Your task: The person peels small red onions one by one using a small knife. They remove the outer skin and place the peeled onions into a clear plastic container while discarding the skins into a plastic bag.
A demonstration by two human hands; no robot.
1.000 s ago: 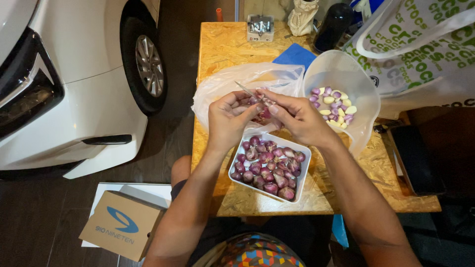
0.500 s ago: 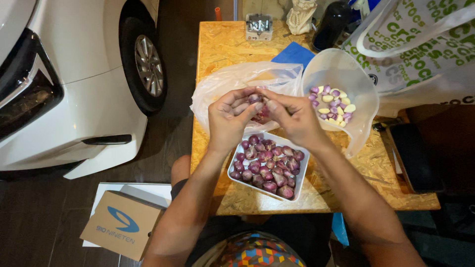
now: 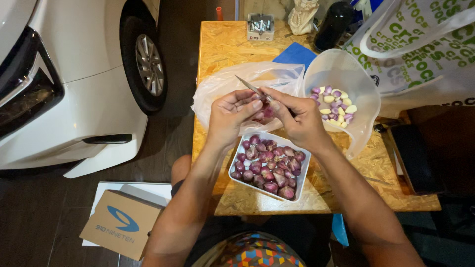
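Note:
My left hand [image 3: 228,114] and my right hand [image 3: 295,117] meet above a clear plastic bag [image 3: 222,89] on a wooden table [image 3: 222,49]. Between the fingertips of my left hand is a small purple shallot [image 3: 261,106]. A small knife [image 3: 252,88] is held in my right hand, its blade pointing up and left past the shallot. Just below my hands stands a white rectangular tray [image 3: 303,170] filled with several unpeeled purple shallots [image 3: 269,165]. To the right, a clear plastic bowl [image 3: 361,84] tilts toward me with several peeled shallots [image 3: 335,105] inside.
A white car [image 3: 74,74] with its front wheel stands close on the left. A cardboard box [image 3: 117,222] lies on the floor. At the table's far edge are a blue sheet [image 3: 294,53], a black bottle [image 3: 334,24] and a small box. A printed shopping bag [image 3: 420,49] sits at right.
The knife blade now sticks out up and left of my hands; half a second ago it was hidden between them. My hands stay over the plastic bag.

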